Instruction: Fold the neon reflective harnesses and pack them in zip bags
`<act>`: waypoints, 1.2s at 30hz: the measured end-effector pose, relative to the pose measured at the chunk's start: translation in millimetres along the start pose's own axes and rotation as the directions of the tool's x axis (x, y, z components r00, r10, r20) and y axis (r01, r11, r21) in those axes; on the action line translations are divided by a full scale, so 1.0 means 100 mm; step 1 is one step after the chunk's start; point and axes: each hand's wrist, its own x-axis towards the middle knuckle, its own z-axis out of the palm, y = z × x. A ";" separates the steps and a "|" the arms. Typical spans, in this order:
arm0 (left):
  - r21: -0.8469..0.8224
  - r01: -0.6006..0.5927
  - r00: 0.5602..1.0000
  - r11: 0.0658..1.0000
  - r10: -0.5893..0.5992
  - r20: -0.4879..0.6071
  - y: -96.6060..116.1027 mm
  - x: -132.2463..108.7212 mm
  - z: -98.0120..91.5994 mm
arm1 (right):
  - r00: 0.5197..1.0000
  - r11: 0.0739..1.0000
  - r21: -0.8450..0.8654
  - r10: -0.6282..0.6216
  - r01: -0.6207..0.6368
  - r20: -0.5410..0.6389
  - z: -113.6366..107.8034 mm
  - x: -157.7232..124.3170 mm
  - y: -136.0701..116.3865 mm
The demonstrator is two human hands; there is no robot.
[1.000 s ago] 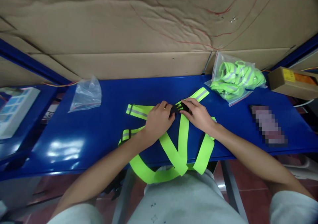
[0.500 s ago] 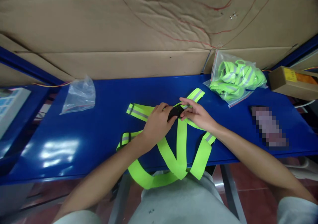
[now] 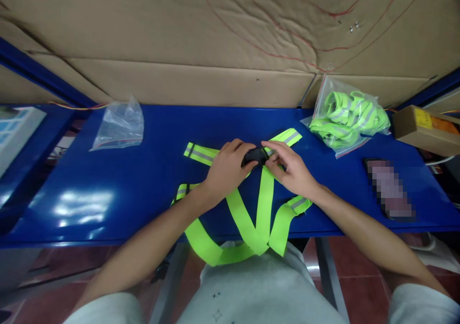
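Observation:
A neon yellow-green harness of reflective straps (image 3: 266,209) lies spread on the table, its lower loops hanging over the front edge. On it sits a black plastic buckle (image 3: 256,156). My left hand (image 3: 230,166) grips the buckle's left end, thumb below and fingers above. From the right, my right hand (image 3: 287,167) pinches the strap and the buckle's right end between thumb and fingers. Grey reflective stripes and black sliders show on the strap ends at left. My fingers cover part of the buckle and of the straps under them.
On the blue table (image 3: 151,122) lies a clear plastic bag (image 3: 120,125) at left. A zip bag of neon straps (image 3: 350,115) rests at the back right, beside a cardboard box (image 3: 424,130). A phone (image 3: 390,188) lies at right. A cardboard panel (image 3: 179,41) stands behind.
The buckle has turned and shows more of its black face between my hands. My right fingers have closed in on its right end. The camera view has shifted slightly.

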 end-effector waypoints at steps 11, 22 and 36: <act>-0.254 -0.219 0.975 0.942 0.201 -0.093 0.02 0.08 -0.54 | 0.920 0.892 -0.334 -0.187 0.306 0.344 -0.46 0.48 -0.48; -0.561 -0.216 0.976 0.799 0.179 -0.121 0.19 0.20 -1.41 | 0.920 0.980 -0.031 -0.172 0.196 0.352 -0.82 0.71 -1.22; -0.452 0.168 0.894 0.876 0.058 0.445 -0.87 0.27 -0.63 | 0.853 0.977 -0.126 0.210 -0.170 0.478 -0.58 0.66 -0.12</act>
